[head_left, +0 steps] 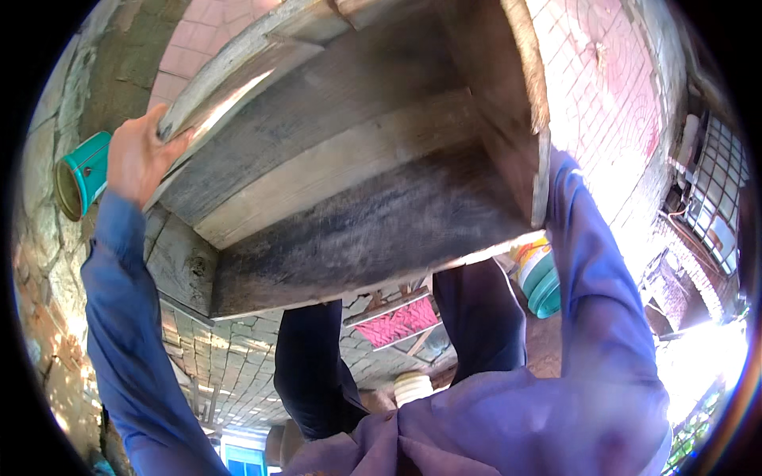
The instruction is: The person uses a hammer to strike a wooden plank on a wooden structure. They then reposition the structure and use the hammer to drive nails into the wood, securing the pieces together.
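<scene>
A weathered, open-topped wooden box [349, 166] fills the upper middle, tilted toward me, showing its dark grey interior planks. My left hand [143, 151] is closed on the box's upper left edge, thumb along the board. At the box's right side, my right sleeve [595, 278] reaches up to the outer edge; the hand itself is hidden behind the wood. My legs [476, 317] in dark trousers are below the box.
A teal bucket [94, 163] lies at left; a yellow and teal bucket [544, 285] is by my right leg. A pink panel [397, 321] is between my legs on grey paving [222, 365]. A metal grid [714, 190] is at far right.
</scene>
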